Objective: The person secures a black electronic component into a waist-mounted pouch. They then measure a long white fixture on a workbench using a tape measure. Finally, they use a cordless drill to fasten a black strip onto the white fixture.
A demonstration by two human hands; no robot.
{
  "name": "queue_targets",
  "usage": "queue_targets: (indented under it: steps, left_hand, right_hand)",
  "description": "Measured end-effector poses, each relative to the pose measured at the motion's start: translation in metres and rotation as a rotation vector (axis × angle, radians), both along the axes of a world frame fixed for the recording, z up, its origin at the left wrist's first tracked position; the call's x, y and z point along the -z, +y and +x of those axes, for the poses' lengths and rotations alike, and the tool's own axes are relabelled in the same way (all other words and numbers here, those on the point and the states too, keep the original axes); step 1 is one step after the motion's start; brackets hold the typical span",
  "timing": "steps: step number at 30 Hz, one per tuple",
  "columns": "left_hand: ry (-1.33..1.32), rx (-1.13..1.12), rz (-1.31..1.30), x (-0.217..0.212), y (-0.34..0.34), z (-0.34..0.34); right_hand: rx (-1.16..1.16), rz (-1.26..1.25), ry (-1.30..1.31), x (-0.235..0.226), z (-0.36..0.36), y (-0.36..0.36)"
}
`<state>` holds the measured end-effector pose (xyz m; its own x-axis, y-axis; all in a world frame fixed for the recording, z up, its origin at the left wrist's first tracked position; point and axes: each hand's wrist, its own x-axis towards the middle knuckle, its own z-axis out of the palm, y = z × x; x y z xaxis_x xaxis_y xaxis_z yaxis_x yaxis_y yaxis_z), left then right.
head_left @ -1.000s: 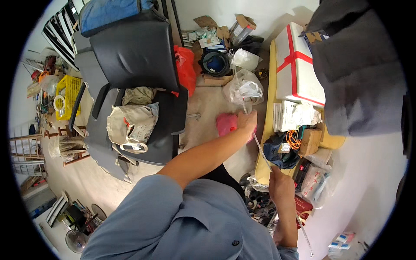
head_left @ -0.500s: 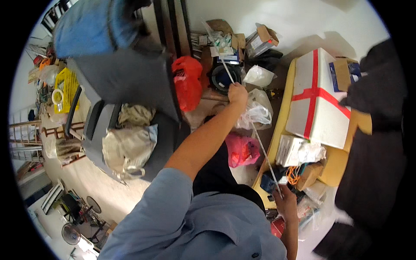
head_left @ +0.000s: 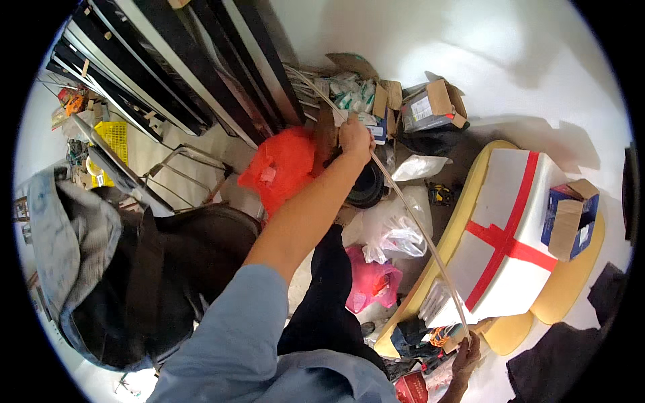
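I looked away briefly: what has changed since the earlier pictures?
The left hand moved forward, from above the pink bag toward the cardboard boxes, taking the long strip along, and is now farther from the right hand. Both still hold the strip. The white box stayed put.

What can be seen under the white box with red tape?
A yellow surface shows to the left and right of the white box. Whatever lies directly beneath the box is covered, so it cannot be seen.

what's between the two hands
In the head view, a long thin strip stretches from the left hand to the right hand, passing in front of a white plastic bag.
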<state>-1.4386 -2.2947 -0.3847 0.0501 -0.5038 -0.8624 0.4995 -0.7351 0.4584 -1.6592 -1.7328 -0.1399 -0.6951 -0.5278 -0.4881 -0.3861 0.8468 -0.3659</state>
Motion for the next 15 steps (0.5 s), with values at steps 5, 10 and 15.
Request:
queue_targets:
  steps: [5, 10, 15]
  left_hand:
    - [-0.269, 0.100, -0.060, 0.034, -0.043, -0.013]
    - [-1.115, 1.086, -0.316, 0.045, -0.092, -0.001]
    - [-1.588, 1.433, -0.481, 0.018, -0.158, 0.009]
  right_hand:
    - [0.465, -0.392, -0.356, 0.019, -0.019, -0.050]
    - [0.821, -0.786, -0.558, 0.059, -0.056, -0.076]
    - [1.010, -0.920, -0.814, 0.132, -0.081, -0.156]
